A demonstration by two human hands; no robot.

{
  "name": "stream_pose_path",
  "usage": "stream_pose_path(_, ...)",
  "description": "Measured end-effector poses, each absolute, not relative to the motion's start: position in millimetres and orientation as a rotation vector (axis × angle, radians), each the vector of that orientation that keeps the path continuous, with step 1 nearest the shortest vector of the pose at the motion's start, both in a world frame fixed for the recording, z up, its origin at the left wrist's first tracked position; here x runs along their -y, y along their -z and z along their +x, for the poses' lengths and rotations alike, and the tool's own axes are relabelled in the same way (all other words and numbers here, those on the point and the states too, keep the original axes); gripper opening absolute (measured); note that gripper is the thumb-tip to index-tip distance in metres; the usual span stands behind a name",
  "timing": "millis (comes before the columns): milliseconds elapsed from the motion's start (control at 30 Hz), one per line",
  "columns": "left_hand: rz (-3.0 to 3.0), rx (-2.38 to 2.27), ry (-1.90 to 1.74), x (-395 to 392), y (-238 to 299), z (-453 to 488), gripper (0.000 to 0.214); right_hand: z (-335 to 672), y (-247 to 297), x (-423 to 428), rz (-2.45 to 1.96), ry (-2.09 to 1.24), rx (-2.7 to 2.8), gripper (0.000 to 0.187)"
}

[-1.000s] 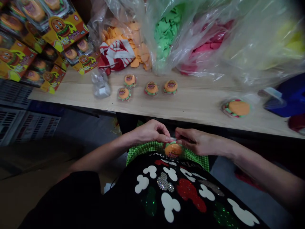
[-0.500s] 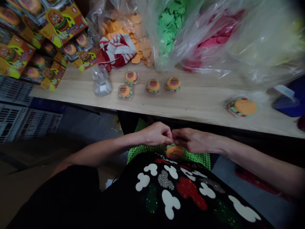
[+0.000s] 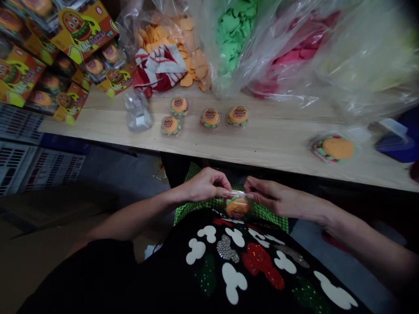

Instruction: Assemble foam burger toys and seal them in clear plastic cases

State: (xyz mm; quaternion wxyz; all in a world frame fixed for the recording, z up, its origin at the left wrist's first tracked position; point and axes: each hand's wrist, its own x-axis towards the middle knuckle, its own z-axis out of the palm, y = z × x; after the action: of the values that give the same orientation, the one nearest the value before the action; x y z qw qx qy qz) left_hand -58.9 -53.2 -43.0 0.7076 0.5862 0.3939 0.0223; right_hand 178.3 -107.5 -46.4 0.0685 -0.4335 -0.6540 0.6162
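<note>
Close to my body, above the green checked cloth (image 3: 193, 207) on my lap, is a candy burger in a clear plastic pack (image 3: 238, 207). Its orange bun and green edging show through the plastic. My left hand (image 3: 209, 185) pinches the pack's upper left edge between thumb and fingers. At the upper right edge, my right hand (image 3: 270, 194) pinches the same pack, thumb below and fingers above. A shiny strip of clear plastic stretches between the two pinches.
Several packed burgers (image 3: 238, 116) lie on the wooden table (image 3: 278, 144), with another burger in an opened clear case (image 3: 335, 148) at right. Bags of orange (image 3: 196, 65), green (image 3: 235, 35) and pink pieces (image 3: 294, 56) line the back. Printed display boxes (image 3: 85, 26) are stacked at left.
My hands have moved apart, the right one to the right, from close together at the pack's top middle to its two upper corners. The plastic edge between them now shows.
</note>
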Motion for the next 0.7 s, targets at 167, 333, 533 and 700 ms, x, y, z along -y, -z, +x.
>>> stream_pose_path(167, 1.296, -0.88, -0.029, 57, 49, -59, 0.022, 169, 53, 119, -1.413, -1.845, 1.924, 0.034)
stream_pose_path(333, 1.366, -0.805, -0.011, 56, 42, -57, 0.019, 172, 54, 127, -1.404, -1.911, 1.746, 0.037)
stream_pose_path(533, 1.303, -0.863, -0.053, 56, 39, -59, 0.018, 178, 51, 133, -1.445, -1.825, 1.734, 0.04)
stream_pose_path(700, 1.222, -0.887, -0.066, 60, 46, -63, 0.023, 170, 51, 137, -1.463, -1.801, 1.718, 0.041)
